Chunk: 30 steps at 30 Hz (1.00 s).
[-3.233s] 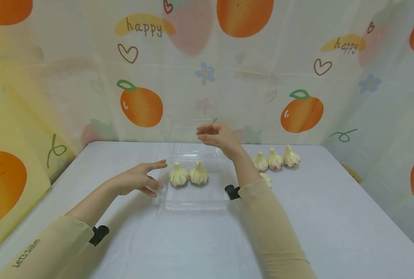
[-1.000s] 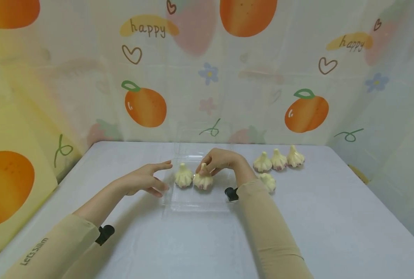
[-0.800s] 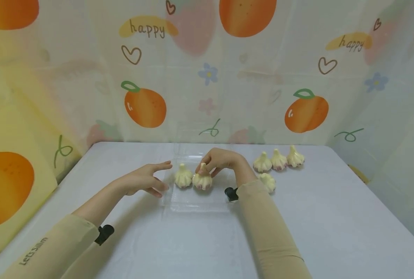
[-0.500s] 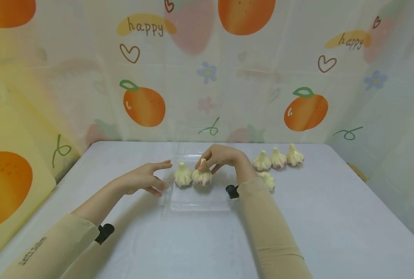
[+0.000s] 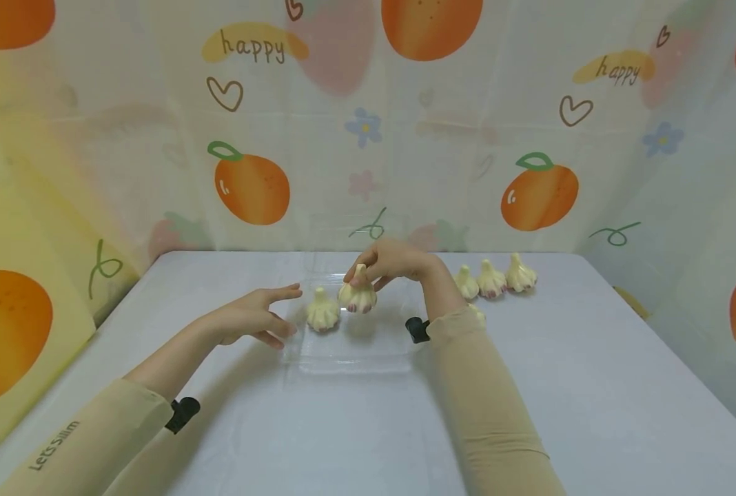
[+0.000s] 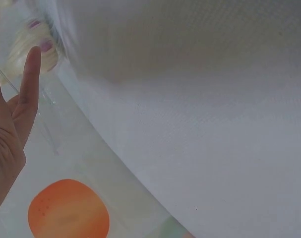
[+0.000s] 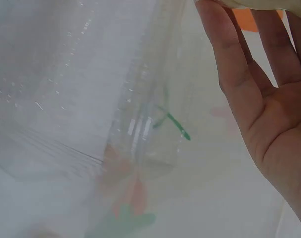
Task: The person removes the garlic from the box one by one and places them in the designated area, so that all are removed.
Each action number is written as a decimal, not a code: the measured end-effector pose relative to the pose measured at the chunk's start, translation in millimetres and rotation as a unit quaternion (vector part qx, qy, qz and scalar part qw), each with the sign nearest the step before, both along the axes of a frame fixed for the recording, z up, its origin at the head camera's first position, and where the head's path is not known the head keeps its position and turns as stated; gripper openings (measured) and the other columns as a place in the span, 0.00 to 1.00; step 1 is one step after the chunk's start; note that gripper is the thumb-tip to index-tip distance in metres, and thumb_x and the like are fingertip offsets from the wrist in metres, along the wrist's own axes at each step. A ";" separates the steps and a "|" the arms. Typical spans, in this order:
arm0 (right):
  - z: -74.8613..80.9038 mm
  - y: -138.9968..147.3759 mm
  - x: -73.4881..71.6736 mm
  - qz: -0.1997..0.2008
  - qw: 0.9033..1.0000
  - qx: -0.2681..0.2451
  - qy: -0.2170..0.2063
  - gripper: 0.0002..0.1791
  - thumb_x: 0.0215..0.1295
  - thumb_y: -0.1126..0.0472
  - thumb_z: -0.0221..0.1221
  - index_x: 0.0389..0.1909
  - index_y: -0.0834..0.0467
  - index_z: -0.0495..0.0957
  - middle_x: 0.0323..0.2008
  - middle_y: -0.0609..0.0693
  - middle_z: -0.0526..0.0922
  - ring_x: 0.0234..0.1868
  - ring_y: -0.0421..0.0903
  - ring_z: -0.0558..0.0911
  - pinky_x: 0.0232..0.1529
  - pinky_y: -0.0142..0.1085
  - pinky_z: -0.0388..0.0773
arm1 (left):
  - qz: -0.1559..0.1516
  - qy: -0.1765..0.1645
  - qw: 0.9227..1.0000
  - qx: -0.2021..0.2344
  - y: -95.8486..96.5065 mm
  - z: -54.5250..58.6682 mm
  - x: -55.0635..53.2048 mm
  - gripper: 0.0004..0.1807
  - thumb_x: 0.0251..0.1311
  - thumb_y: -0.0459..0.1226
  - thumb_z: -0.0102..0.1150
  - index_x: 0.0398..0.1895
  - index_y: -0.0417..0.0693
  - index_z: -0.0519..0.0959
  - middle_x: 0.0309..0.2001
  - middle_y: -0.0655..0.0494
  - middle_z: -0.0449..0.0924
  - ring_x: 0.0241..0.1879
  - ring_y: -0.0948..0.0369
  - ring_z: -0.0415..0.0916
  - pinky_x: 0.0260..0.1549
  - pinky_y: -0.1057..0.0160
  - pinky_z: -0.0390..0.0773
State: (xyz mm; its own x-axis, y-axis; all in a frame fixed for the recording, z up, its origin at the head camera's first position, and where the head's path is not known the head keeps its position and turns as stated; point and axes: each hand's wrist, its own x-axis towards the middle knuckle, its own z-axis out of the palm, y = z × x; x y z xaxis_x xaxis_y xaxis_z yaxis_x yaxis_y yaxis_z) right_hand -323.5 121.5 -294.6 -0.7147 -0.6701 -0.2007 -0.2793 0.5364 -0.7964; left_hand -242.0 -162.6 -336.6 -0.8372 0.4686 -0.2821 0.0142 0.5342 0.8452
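My right hand (image 5: 395,263) pinches a garlic bulb (image 5: 358,296) by its stem and holds it up over a clear plastic box (image 5: 355,365). A second garlic bulb (image 5: 322,313) sits in the left part of the box. Beside the box's left side, my left hand (image 5: 250,318) has its fingers spread and relaxed, fingertips right at the wall. The left wrist view shows those fingers (image 6: 29,89) with a garlic bulb (image 6: 33,47) behind them. In the right wrist view, curled fingers (image 7: 234,69) reach to the top edge, where only a sliver of the bulb shows.
Several more garlic bulbs (image 5: 492,279) stand on the white table (image 5: 591,386) right of the box, one partly hidden by the right forearm. The box's clear lid (image 5: 331,234) stands raised at the back. Behind the table hangs a printed curtain (image 5: 368,138).
The right hand went down into the box, took hold of the right-hand garlic bulb by its stem and lifted it. The left hand has stayed beside the box.
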 end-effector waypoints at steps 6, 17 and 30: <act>17.4 7.7 3.4 0.000 1.000 -0.020 0.010 0.11 0.60 0.58 0.68 0.42 0.58 0.87 0.50 0.51 0.88 0.49 0.45 0.86 0.51 0.41 0.86 | -0.003 0.000 1.000 0.002 -0.8 -1.1 -0.1 0.47 0.59 0.33 0.62 0.79 0.41 0.48 0.82 0.50 0.34 0.57 0.48 0.78 0.45 0.56 0.88; 41.8 28.2 14.6 -0.011 0.998 -0.027 0.048 0.11 0.59 0.58 0.69 0.42 0.57 0.88 0.49 0.51 0.88 0.51 0.46 0.86 0.50 0.41 0.87 | 0.000 0.001 1.000 0.009 -5.1 -3.2 0.1 0.47 0.59 0.32 0.61 0.79 0.43 0.48 0.82 0.52 0.35 0.57 0.47 0.78 0.45 0.56 0.88; 52.3 69.4 23.6 -0.048 0.996 -0.027 0.065 0.09 0.61 0.56 0.67 0.36 0.58 0.88 0.53 0.52 0.86 0.57 0.48 0.83 0.54 0.43 0.85 | -0.010 0.000 1.000 0.029 -5.1 -3.2 2.2 0.46 0.61 0.31 0.59 0.79 0.41 0.47 0.82 0.49 0.33 0.58 0.46 0.78 0.46 0.55 0.87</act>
